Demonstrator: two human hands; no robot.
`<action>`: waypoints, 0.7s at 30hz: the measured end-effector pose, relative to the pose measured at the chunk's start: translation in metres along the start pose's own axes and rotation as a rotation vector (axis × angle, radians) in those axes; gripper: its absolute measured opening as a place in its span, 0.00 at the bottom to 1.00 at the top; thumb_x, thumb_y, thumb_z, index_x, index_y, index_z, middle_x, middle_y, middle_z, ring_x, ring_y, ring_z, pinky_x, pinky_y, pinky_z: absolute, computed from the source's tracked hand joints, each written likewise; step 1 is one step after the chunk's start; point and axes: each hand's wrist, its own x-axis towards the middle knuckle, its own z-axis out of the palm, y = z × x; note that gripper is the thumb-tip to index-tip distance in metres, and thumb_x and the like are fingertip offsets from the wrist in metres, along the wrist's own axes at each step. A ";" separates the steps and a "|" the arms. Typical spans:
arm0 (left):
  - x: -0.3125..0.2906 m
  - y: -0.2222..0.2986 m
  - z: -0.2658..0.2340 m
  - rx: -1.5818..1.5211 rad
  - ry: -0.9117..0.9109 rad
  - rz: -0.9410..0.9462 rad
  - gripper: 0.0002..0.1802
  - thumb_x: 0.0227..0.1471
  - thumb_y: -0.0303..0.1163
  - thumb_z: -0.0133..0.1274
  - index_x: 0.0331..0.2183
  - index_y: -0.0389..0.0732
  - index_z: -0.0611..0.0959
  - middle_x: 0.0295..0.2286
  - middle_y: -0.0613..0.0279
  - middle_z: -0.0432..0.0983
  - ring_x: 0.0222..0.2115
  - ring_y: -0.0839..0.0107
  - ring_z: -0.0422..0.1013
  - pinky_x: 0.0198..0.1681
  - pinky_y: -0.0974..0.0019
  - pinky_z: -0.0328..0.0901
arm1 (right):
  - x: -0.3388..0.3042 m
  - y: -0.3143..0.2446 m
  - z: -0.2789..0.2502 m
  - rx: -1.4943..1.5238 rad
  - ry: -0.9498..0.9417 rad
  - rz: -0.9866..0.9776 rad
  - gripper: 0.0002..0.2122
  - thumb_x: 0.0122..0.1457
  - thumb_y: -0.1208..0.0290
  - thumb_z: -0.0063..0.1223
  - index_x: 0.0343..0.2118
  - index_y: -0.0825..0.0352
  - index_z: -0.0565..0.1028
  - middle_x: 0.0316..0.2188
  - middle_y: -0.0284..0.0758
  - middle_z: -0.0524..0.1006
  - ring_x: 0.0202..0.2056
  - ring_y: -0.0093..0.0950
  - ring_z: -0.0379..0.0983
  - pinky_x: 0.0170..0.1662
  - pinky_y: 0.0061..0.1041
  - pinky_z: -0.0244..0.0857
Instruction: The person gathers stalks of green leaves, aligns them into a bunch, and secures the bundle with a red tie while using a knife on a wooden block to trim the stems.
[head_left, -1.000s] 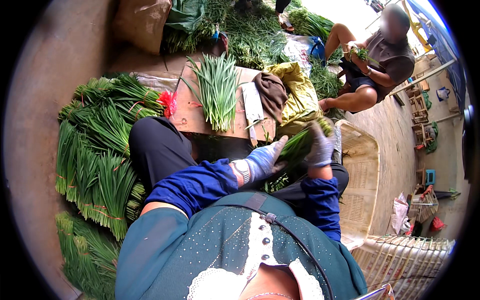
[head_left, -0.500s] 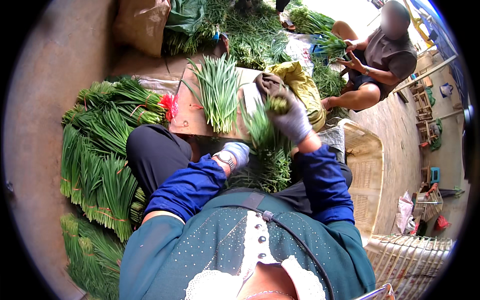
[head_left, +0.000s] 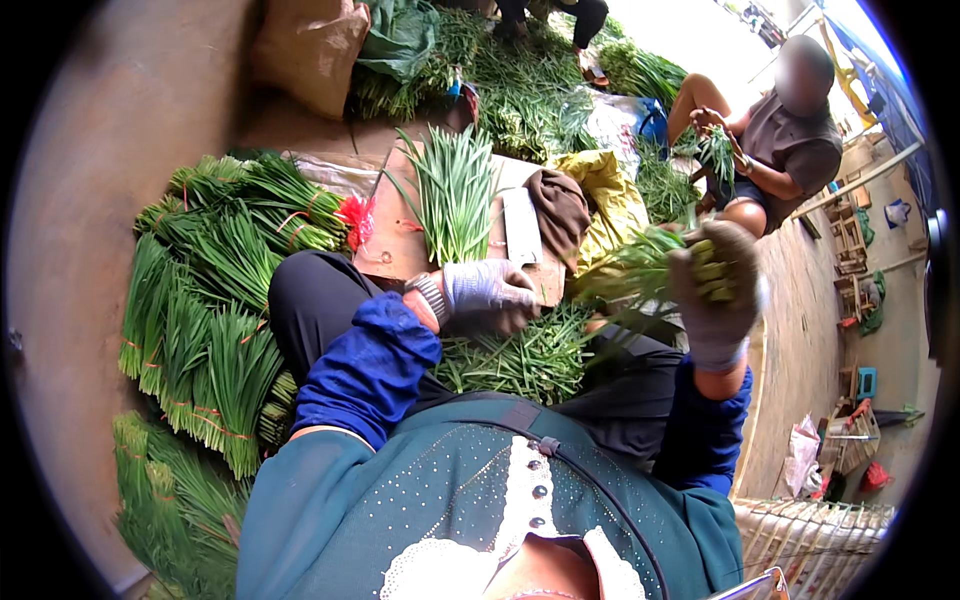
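Observation:
At the right, my gloved right hand (head_left: pixel 722 300) is raised and closed round a bunch of chives (head_left: pixel 645 262), its leaves hanging leftward and smeared by motion. My left hand (head_left: pixel 492 290), gloved and wearing a wristwatch, is at the near edge of a wooden board (head_left: pixel 393 236). Its fingers are curled in and slightly blurred; anything in them is hidden. Below it, loose green leaves (head_left: pixel 520 352) are heaped over my lap. On the board lies a fanned bunch of long chives (head_left: pixel 455 195), beside a pale flat strip (head_left: pixel 521 226) and a brown cloth (head_left: pixel 560 215).
Tied green bundles (head_left: pixel 215 330) are stacked at my left, with a red plastic tie (head_left: pixel 356 220) near the board. A yellow sack (head_left: pixel 597 205) lies beyond the cloth. Another person (head_left: pixel 790 140) sits at the far right holding greens. More greens (head_left: pixel 520 100) cover the floor ahead.
My right hand has swung right and toward me from beside the board, carrying the bunch. My left hand has risen forward to the board's edge. The brown cloth now lies uncovered.

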 end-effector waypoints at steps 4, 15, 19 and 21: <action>0.010 -0.009 0.041 -0.643 -0.345 0.364 0.43 0.54 0.59 0.52 0.59 0.36 0.65 0.48 0.44 0.73 0.46 0.58 0.74 0.50 0.55 0.68 | 0.010 -0.015 0.040 -0.207 -0.452 -0.610 0.17 0.42 0.76 0.61 0.39 0.65 0.75 0.33 0.39 0.75 0.34 0.39 0.75 0.43 0.41 0.71; 0.016 -0.008 0.045 -1.010 -0.195 0.340 0.45 0.49 0.54 0.59 0.60 0.39 0.64 0.53 0.51 0.69 0.53 0.59 0.67 0.59 0.52 0.60 | -0.068 0.027 0.136 0.130 -0.745 -1.213 0.09 0.44 0.65 0.50 0.28 0.62 0.72 0.21 0.30 0.70 0.25 0.32 0.69 0.33 0.34 0.62; 0.019 -0.008 0.031 -1.099 -0.167 0.303 0.30 0.54 0.39 0.56 0.55 0.38 0.71 0.43 0.54 0.77 0.44 0.62 0.74 0.51 0.52 0.68 | -0.063 0.038 0.137 0.009 -0.880 -1.274 0.10 0.48 0.64 0.49 0.33 0.61 0.72 0.25 0.30 0.71 0.30 0.32 0.71 0.38 0.36 0.63; 0.022 -0.021 0.020 -1.127 -0.109 0.291 0.28 0.54 0.39 0.56 0.54 0.39 0.72 0.42 0.55 0.77 0.43 0.63 0.74 0.48 0.53 0.69 | -0.059 0.039 0.140 -0.085 -0.953 -1.297 0.17 0.49 0.63 0.49 0.43 0.59 0.70 0.33 0.32 0.72 0.38 0.36 0.70 0.49 0.42 0.60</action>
